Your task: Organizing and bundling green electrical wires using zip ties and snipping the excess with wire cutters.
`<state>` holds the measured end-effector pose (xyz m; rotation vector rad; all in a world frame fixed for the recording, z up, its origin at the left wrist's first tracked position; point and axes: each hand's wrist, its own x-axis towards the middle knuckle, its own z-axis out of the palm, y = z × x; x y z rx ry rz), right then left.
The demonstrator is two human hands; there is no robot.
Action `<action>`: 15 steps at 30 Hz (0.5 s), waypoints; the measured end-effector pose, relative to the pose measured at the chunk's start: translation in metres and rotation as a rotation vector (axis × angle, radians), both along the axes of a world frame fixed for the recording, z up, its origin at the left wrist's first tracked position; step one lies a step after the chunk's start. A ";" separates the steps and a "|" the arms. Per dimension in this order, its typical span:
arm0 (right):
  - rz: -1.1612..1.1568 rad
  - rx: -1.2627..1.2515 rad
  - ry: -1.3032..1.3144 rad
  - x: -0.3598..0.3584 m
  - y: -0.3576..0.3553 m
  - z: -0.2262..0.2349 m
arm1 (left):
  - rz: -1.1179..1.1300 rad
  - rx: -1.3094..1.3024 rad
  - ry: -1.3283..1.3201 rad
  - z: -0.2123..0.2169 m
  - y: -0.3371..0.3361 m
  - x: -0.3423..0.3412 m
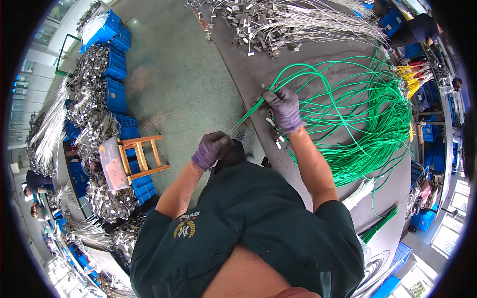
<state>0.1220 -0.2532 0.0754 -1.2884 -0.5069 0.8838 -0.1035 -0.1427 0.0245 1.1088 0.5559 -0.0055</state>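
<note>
My right hand [285,107], in a purple glove with grey fingers, is closed around a few green cables [252,111] over the edge of the dark table [248,74]. The cables loop back from it to a big tangled heap of green cables [382,144] on the right of the table. Toward the lower left, their ends turn into thin whitish wires [234,130]. These reach the fingers of my left hand [211,150], gloved alike and closed on them in front of my body. Small metal-and-white connectors [274,130] lie at the table edge by my right wrist.
Silver wires [318,22] with metal connectors cover the far table. A wooden stool [144,155] stands on the floor at left, before blue crates [117,94] and heaped metal parts [94,84]. A person [420,30] is at the far right. Yellow wires [410,82] lie beyond the green heap.
</note>
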 end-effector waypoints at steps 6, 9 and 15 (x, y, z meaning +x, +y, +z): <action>0.081 -0.078 -0.107 -0.033 -0.004 -0.014 | 0.106 0.202 0.050 -0.010 -0.007 0.003; 0.173 0.006 -0.053 -0.025 -0.004 -0.026 | 0.008 0.321 0.042 -0.014 -0.003 0.006; 0.017 -0.150 -0.096 0.043 -0.005 -0.022 | 0.034 0.425 -0.110 -0.052 -0.004 -0.006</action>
